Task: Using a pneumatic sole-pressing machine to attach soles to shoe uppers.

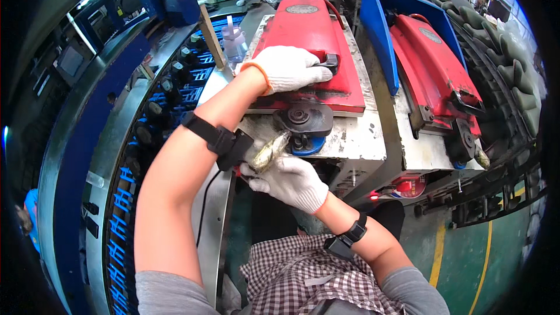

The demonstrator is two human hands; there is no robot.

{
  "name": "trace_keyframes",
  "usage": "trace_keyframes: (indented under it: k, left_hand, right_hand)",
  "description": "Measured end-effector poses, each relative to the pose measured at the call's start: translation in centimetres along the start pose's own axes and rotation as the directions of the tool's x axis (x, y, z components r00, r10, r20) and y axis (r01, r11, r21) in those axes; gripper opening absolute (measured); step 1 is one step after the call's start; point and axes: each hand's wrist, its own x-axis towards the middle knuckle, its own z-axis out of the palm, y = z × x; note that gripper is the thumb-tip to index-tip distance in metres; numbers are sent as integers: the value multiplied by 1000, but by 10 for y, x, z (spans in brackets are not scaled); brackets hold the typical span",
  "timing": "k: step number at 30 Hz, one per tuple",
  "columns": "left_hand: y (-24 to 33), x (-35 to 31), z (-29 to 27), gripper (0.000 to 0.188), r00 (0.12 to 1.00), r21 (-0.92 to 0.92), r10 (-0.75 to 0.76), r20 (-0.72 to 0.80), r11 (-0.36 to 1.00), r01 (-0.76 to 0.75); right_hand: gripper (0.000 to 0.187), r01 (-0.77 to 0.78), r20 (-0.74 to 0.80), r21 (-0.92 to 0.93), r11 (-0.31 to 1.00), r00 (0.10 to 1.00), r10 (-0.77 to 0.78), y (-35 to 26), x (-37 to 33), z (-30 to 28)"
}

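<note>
In a white knit glove with an orange cuff, my left hand (286,71) lies over the front of a red machine cover (300,29). Its fingers are closed on a black handle (330,63) at the cover's right side. My right hand (297,184), gloved the same way, is lower down, curled round a lever handle (270,153) wrapped in yellowish, worn tape. That lever joins a dark metal clamp block (302,118) below the red cover. A blue round part (308,146) shows under the block.
Rightward stands a second red machine (431,64) with a blue guard (379,35). Dark shoe-shaped forms (513,76) fill a rack beyond it. A clear bottle (234,44) stands left of the first cover, beside a conveyor with blue slats (119,227).
</note>
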Motion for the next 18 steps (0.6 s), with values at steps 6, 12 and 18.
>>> trace_keyframes:
  k: [6, 12, 18]
  left_hand:
    - [2, -1, 6, 59, 999, 46, -27, 33, 999, 25]
    - [2, -4, 17, 53, 996, 11, 27, -82, 1000, -26]
    - [16, -13, 19, 45, 980, -31, -99, -170, 995, 95]
  right_hand:
    - [38, 40, -117, 120, 992, 993, -26, -3, -9, 23]
    - [64, 135, -223, 92, 986, 968, -112, -66, -92, 24]
    - [56, 30, -202, -876, 482, 884, -421, -153, -197, 77]
